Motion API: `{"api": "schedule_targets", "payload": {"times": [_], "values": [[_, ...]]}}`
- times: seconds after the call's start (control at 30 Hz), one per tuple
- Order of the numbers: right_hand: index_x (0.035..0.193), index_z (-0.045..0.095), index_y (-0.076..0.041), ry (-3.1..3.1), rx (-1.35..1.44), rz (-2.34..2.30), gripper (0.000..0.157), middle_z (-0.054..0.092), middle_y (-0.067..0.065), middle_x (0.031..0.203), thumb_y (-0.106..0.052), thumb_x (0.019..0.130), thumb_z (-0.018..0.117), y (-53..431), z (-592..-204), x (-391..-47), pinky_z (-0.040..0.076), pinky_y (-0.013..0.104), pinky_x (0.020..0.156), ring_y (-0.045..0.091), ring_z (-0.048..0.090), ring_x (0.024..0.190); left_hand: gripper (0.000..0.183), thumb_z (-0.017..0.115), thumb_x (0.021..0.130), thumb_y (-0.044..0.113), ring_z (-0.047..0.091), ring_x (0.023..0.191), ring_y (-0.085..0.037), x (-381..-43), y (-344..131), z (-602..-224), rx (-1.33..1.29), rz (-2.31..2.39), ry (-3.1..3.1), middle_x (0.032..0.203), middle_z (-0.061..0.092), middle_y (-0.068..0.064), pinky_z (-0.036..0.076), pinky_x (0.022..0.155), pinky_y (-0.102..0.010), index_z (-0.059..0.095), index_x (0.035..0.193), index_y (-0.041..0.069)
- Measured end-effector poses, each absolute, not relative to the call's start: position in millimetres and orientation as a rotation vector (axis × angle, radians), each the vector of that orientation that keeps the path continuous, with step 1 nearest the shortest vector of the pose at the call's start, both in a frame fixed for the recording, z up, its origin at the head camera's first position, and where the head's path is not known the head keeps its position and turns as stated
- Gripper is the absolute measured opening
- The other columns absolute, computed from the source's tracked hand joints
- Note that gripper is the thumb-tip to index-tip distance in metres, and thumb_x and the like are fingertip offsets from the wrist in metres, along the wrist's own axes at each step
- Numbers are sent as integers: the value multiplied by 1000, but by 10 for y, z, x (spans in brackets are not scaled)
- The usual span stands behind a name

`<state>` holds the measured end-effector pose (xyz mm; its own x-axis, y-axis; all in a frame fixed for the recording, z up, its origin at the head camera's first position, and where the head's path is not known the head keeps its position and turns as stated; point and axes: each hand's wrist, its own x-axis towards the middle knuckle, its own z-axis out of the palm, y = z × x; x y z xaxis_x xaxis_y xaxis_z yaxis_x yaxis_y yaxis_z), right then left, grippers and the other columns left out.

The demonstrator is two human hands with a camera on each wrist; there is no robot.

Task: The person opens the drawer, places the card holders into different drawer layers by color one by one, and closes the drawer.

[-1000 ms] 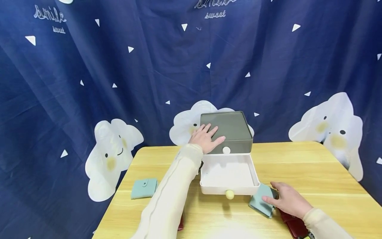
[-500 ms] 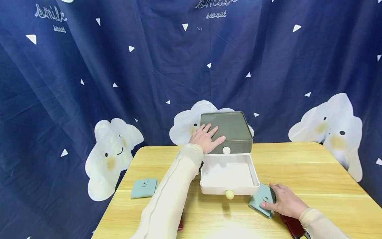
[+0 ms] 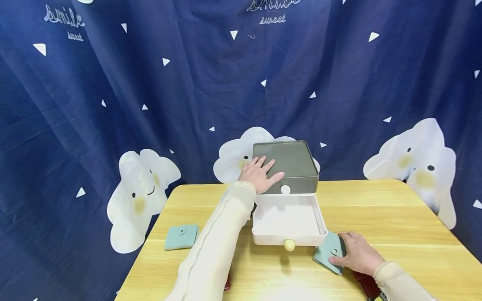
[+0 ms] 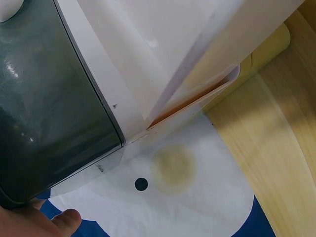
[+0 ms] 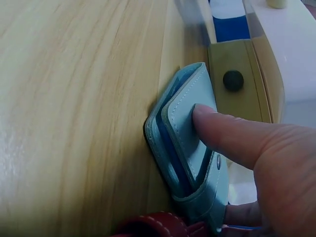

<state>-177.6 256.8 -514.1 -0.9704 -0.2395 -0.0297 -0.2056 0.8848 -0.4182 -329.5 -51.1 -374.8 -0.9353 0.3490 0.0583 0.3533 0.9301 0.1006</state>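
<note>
White drawer (image 3: 269,239): pulled out, centre. Left hand (image 3: 259,175): fingers spread on grey box (image 3: 291,161). Right hand (image 3: 359,253): fingers pinch blue wallet (image 3: 326,251), lower right, outside the drawer. Second wallet (image 3: 180,241), lower left: on desk (image 3: 376,209), untouched.

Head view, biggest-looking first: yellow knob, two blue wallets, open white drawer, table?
1. Table
2. White drawer
3. Left blue wallet, right blue wallet: too close to rank; right hand partly covers latter
4. Yellow knob
</note>
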Motion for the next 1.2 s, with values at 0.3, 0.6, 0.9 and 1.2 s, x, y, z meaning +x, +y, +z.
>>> {"api": "schedule_targets", "payload": {"times": [0.3,0.6,0.9,1.2], "values": [[120,50,11,2955,-312,-671,94,60,16,105,-58,64,82,2539,-5118,-1773,47,45,75,29,54,92,86,9,82,84,11,146,-22,-3299,-506,-3767,-565,-176,-3035,159,19,1,14,116,-48,27,151,36],[118,49,9,2927,-293,-732,89,58,7,92,-53,65,84,2537,-5108,-1779,44,37,67,21,52,81,85,11,83,84,11,147,-23,-3279,-497,-3750,-573,-201,-3028,159,20,0,13,116,-48,28,151,35],[118,48,11,2882,-287,-735,90,60,10,94,-51,64,85,2580,-5099,-1912,46,37,68,20,53,79,82,13,85,82,12,146,-22,-3285,-512,-3768,-559,-198,-3029,159,20,1,14,116,-48,28,151,35],[119,48,13,2873,-301,-676,94,61,17,102,-51,62,86,2637,-5077,-2086,49,47,78,26,56,87,82,14,85,82,12,146,-23,-3268,-519,-3761,-554,-211,-3032,159,20,1,13,116,-47,28,151,35]]}}
